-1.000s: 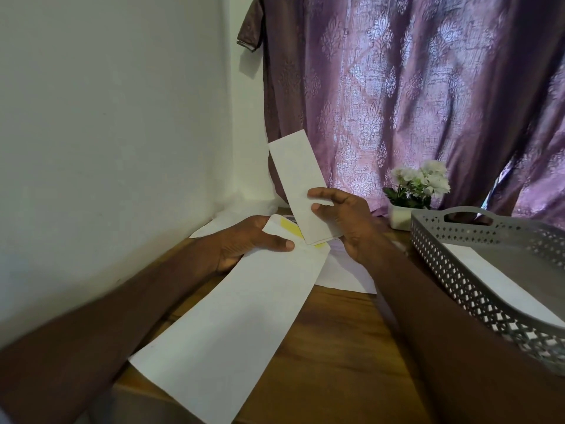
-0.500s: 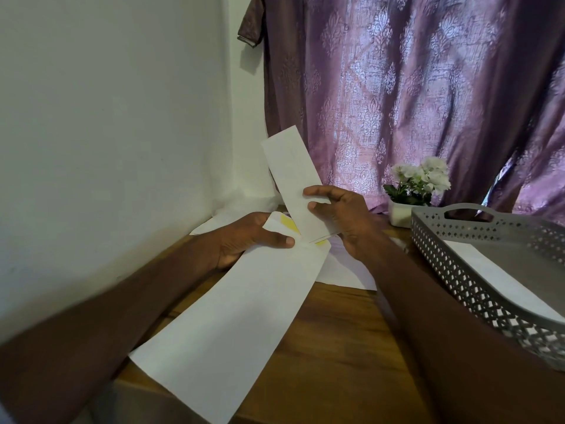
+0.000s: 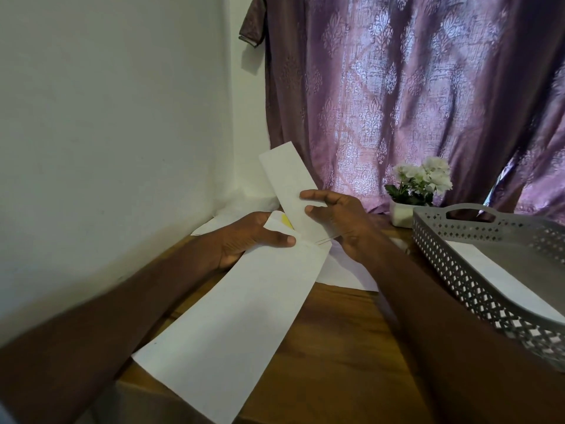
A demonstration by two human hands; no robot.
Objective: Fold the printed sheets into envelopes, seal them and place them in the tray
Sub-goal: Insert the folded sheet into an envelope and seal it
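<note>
A long white envelope (image 3: 238, 313) lies slanted over the wooden table (image 3: 336, 347), its open mouth with a yellow strip at the far end. My left hand (image 3: 247, 237) grips that end, thumb on top. My right hand (image 3: 339, 221) pinches a folded white sheet (image 3: 287, 179) that stands tilted up and to the left, its lower end at the envelope's mouth. A grey perforated tray (image 3: 477, 270) at the right holds a white envelope (image 3: 501, 276).
More white sheets (image 3: 345, 270) lie on the table under and behind my hands. A small white pot of white flowers (image 3: 419, 185) stands by the tray's far corner. A white wall is at the left, a purple curtain behind.
The folded sheet has tilted a little further left and its lower end has slid toward the envelope's mouth. My left hand keeps its grip in the same place.
</note>
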